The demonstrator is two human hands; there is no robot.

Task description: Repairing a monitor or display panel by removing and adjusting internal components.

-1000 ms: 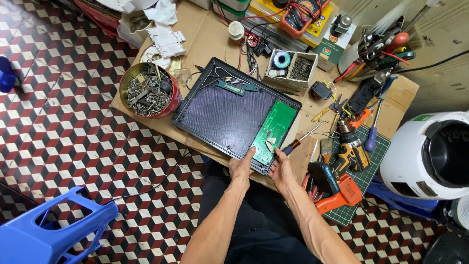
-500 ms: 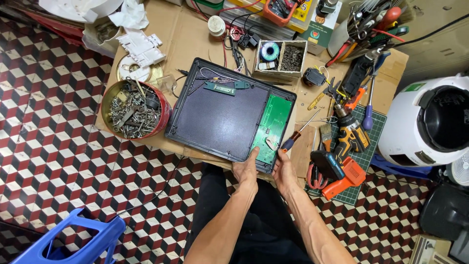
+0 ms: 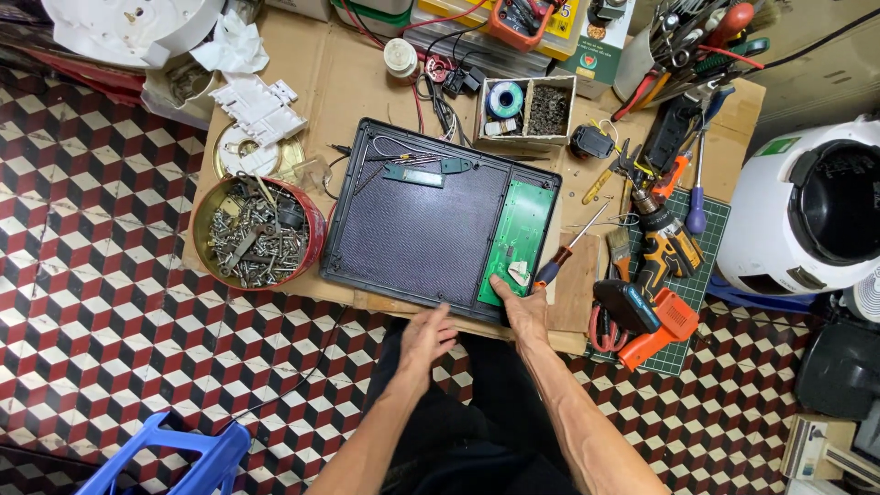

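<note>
1. Since the earlier frames the left hand (image 3: 426, 337) has come off the near edge of the black panel (image 3: 412, 238) and now hangs below it, over the lap, fingers spread and loose, holding nothing.
2. The right hand (image 3: 524, 310) has stayed at the panel's lower right corner; its thumb presses on the lower end of the green circuit board (image 3: 518, 240), and the other fingers curl under the panel's edge, so how tightly they grip cannot be told.
3. The red-handled screwdriver (image 3: 561, 260), which sat beside the right hand before, lies just right of that hand, its shaft pointing to the upper right; whether the fingers touch it is unclear.
4. The panel sits in the middle of the frame on the cardboard-covered bench (image 3: 348, 82), board along its right side, thin wires at its top edge.
5. With one hand lifted away, only the right steadies the board, as it appears.
6. To the left stands a round tin of screws (image 3: 258, 234); to the right, an orange cordless drill (image 3: 662, 246) on a green mat (image 3: 710, 275).
</note>
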